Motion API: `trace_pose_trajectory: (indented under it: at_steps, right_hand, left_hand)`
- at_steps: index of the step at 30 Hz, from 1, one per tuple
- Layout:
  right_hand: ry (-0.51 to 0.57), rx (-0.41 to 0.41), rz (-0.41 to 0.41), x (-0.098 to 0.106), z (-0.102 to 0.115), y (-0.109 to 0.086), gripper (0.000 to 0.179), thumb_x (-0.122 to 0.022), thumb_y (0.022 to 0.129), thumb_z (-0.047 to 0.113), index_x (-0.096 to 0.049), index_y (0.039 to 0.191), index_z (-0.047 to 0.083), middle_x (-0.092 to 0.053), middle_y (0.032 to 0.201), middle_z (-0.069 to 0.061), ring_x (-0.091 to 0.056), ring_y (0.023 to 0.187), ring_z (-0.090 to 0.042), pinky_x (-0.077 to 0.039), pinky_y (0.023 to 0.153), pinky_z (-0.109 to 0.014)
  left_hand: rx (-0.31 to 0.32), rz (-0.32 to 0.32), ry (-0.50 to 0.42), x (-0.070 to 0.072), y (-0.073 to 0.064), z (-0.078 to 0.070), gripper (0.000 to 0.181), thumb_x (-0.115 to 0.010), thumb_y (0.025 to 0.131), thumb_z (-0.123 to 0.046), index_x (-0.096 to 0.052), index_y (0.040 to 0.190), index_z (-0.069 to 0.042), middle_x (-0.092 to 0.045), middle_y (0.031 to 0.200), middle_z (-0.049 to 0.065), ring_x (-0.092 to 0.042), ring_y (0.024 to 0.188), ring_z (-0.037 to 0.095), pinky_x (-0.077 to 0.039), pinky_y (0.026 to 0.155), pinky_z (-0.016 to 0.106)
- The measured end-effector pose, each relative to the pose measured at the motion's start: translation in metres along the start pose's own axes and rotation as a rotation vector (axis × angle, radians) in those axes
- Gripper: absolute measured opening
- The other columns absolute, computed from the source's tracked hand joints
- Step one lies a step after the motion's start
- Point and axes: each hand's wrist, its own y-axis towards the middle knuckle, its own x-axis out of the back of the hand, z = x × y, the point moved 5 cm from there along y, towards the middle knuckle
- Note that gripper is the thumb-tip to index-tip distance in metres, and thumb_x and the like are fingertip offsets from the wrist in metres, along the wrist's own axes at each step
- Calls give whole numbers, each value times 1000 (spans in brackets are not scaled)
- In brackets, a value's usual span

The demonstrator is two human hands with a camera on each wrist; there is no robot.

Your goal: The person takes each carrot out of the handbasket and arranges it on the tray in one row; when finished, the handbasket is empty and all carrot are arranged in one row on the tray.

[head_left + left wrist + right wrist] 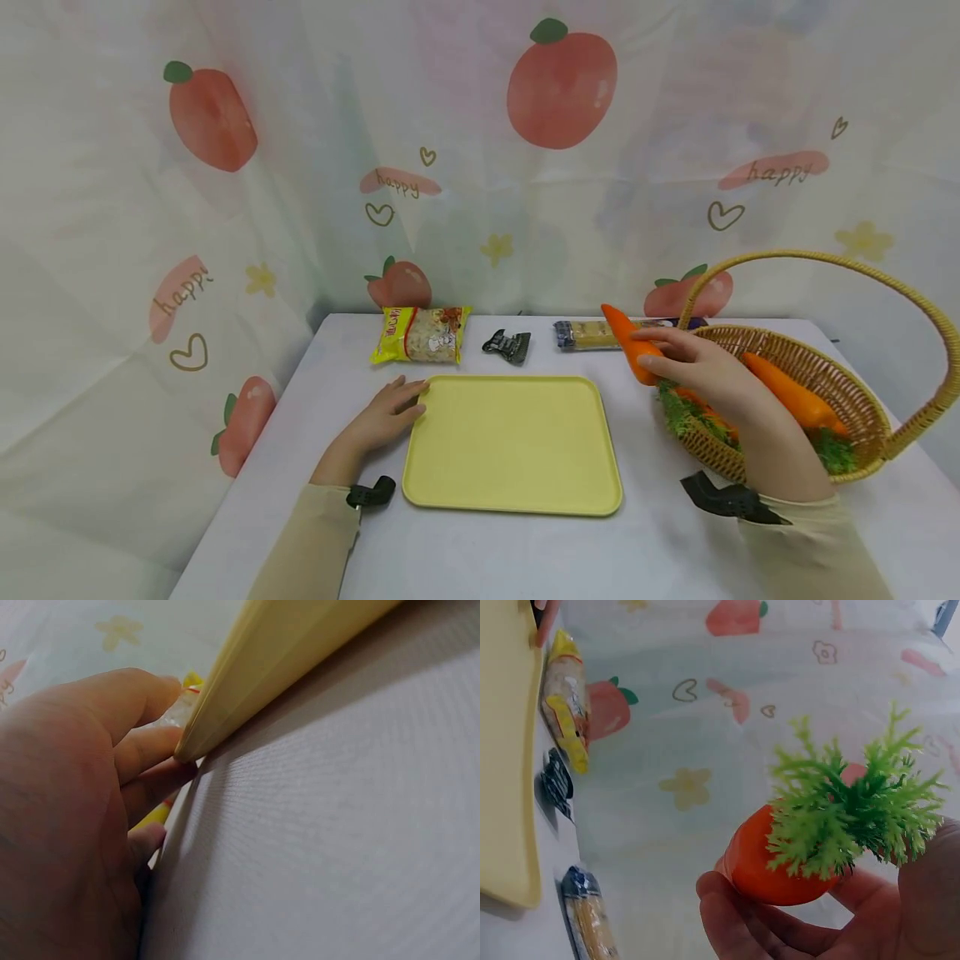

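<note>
My right hand [697, 367] holds an orange carrot [624, 333] with a leafy green top, tilted above the left rim of the wicker basket [855, 387]. In the right wrist view, the fingers curl round the carrot [769, 862] below its bright green leaves [847, 802]. Another carrot [798, 398] lies in the basket, and more orange shows partly hidden behind my right wrist. My left hand [382, 417] rests at the upper left edge of a yellow tray [513, 442], fingers fairly straight against the rim. The tray's edge [225, 697] meets those fingertips in the left wrist view.
Behind the tray lie a yellow-ended bag of dry food [423, 335], a small black packet [507, 345] and a long pack of noodles [592, 335]. The basket's tall handle [825, 260] arches over the right side. A printed cloth [465, 100] hangs behind the white table.
</note>
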Motion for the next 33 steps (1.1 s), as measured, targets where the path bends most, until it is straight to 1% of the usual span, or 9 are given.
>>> trace_pose_trajectory:
  at_steps: [3, 6, 9, 12, 15, 19, 23, 26, 33]
  right_hand:
    - [51, 33, 12, -14, 6, 7, 55, -57, 99, 42, -45, 146, 16, -57, 133, -19, -57, 107, -23, -47, 89, -36]
    - [88, 30, 31, -29, 9, 15, 56, -59, 98, 42, -46, 145, 15, -58, 133, -20, -60, 106, -23, -47, 94, -38]
    - [108, 20, 55, -45, 11, 23, 58, -61, 97, 43, -45, 145, 15, -56, 136, -22, -60, 111, -28, -49, 97, -43]
    - [149, 21, 84, -62, 12, 31, 58, -62, 96, 42, -45, 145, 15, -55, 137, -22, -59, 114, -30, -48, 101, -47]
    - [192, 28, 113, -79, 13, 38, 57, -64, 95, 41, -46, 143, 14, -57, 133, -21, -62, 109, -28, -48, 101, -44]
    - [236, 37, 147, -100, 17, 46, 54, -65, 95, 38, -47, 140, 14, -60, 126, -19, -64, 99, -22, -50, 94, -36]
    - [273, 45, 188, -121, 23, 52, 51, -66, 96, 34, -48, 139, 13, -60, 127, -20, -64, 99, -21, -52, 92, -35]
    - [297, 45, 211, -138, 29, 57, 50, -66, 95, 32, -50, 138, 12, -59, 128, -21, -64, 100, -22, -54, 92, -36]
    - [314, 15, 263, -174, 38, 66, 46, -68, 94, 31, -55, 136, 17, -60, 121, -17, -64, 97, -21, -54, 89, -35]
  left_hand:
    - [20, -7, -21, 1, 0, 1, 56, -53, 100, -43, -41, 152, -26, -31, 162, 6, -6, 154, 38, -6, 122, 61]
    - [30, -17, -42, 1, 0, 1, 55, -54, 100, -43, -42, 151, -26, -29, 162, 10, -7, 153, 40, -7, 121, 63]
    - [34, -17, -51, 2, 0, 2, 53, -55, 100, -41, -43, 150, -27, -30, 162, 8, -7, 154, 38, -7, 122, 61]
    - [16, -12, -54, 2, -1, 2, 52, -57, 100, -34, -44, 150, -25, -35, 160, 5, -8, 154, 36, -6, 122, 61]
    - [4, -1, -52, 2, -2, 1, 52, -58, 100, -29, -45, 150, -24, -38, 159, 2, -8, 154, 33, -5, 123, 59]
    - [0, 7, -56, 3, -3, -1, 53, -59, 99, -27, -44, 150, -23, -37, 159, 3, -7, 154, 34, -5, 123, 59]
    - [1, 6, -56, 4, -4, -2, 54, -59, 99, -28, -44, 150, -22, -36, 159, 4, -7, 154, 36, -6, 122, 61]
    - [13, 2, -64, 5, -4, 0, 55, -60, 98, -31, -45, 150, -24, -37, 159, 2, -9, 154, 33, -7, 123, 60]
    - [3, -30, -92, 9, -3, 6, 51, -66, 93, -33, -54, 142, -26, -43, 155, -1, -19, 153, 28, -15, 123, 56]
